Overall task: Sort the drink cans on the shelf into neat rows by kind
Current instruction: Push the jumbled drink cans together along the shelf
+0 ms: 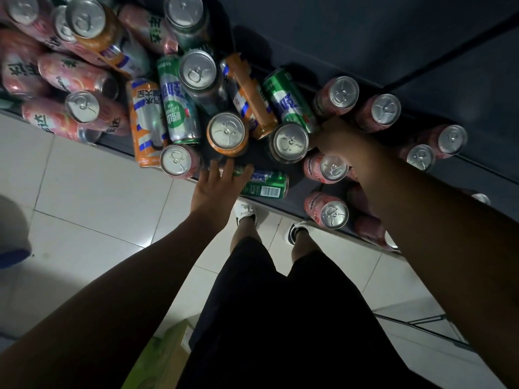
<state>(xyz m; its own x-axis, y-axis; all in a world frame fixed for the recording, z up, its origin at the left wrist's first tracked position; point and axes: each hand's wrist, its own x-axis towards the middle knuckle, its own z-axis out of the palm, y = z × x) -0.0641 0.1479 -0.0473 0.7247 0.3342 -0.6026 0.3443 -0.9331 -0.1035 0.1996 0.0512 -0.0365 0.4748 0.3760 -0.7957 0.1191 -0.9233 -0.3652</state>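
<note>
While looking straight down on the dark shelf (365,37): left grip (222,183) slack, fingers straight and spread, holding nothing, tips over the end of a green can (265,184) lying sideways at the front edge. Can't tell on right grip (334,137); fingers hidden behind the hand, set between an upright dark can (289,143) and upright pink cans (337,95). Several pink cans standing in loose rows at right. At left, a jumbled heap: pink, green, and an orange can (146,122) lying flat, a few upright among them. Below the edge: tiled floor (84,192), shoes (245,211).
</note>
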